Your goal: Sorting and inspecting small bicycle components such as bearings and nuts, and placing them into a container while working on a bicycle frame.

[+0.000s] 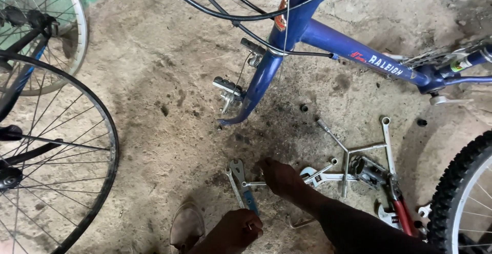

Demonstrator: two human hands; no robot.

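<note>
Head view: stained concrete floor (pixel 169 80) strewn with wrenches (pixel 328 174), blue bicycle frame (pixel 328 39).

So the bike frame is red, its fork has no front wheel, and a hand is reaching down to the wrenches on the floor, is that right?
Not quite: the bike frame is blue, as the head view shows. The rest holds: its fork has no wheel, and the right hand reaches down to the wrenches on the floor.

Right hand (pixel 279 177) outstretched, fingers downward

Spanners on the stained concrete floor

A flat grey spanner (pixel 239 174) with a blue-taped handle lies angled on the ground; beside it a slim silver wrench (pixel 254 184) lies nearly level, its right part hidden.
</note>
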